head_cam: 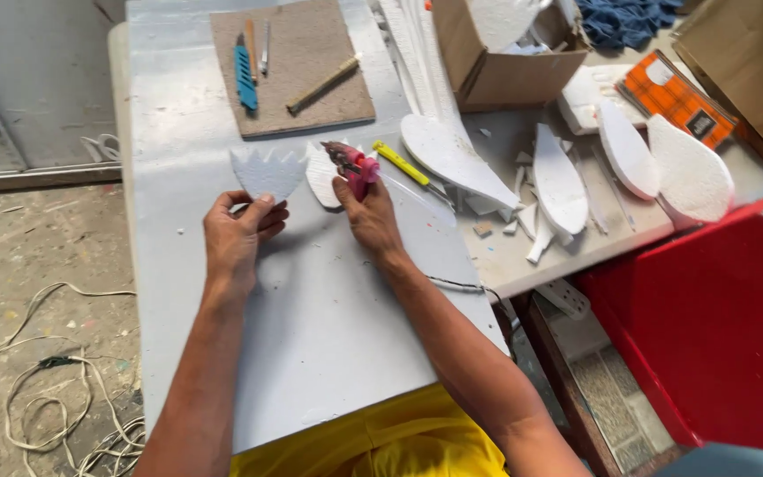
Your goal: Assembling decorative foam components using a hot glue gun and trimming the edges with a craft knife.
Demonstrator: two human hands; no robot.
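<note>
the right hand (369, 216) is closed around the pink handle of a glue gun (351, 164). the gun's long axis runs from the hand up and to the left in the head view, with the dark nozzle pointing left, away from the person, over a white foam piece (321, 177) lying on the grey tabletop (328, 327). a thin cord (452, 284) trails from the right wrist area toward the right edge of the tabletop.

the left hand (238, 231) pinches the lower end of a grey foam cutout (267, 172) with a jagged, toothed top edge; thumb and fingers are curled on it, the toothed edge pointing away from the person. the cutout lies flat, just left of the glue gun.

beyond the hands lies one brown board (311, 97) carrying four items: a blue utility knife (245, 78), two slim tools beside it, and a wooden-handled tool lying diagonally. one yellow-handled tool (402, 164) lies just right of the glue gun.

to the right, at least four white leaf-shaped foam pieces (558, 181) rest among foam scraps. one open cardboard box (501, 53) holds white foam offcuts. an orange patterned packet (677, 99) lies near the far right. loose cables (55, 397) lie on the floor at left.
</note>
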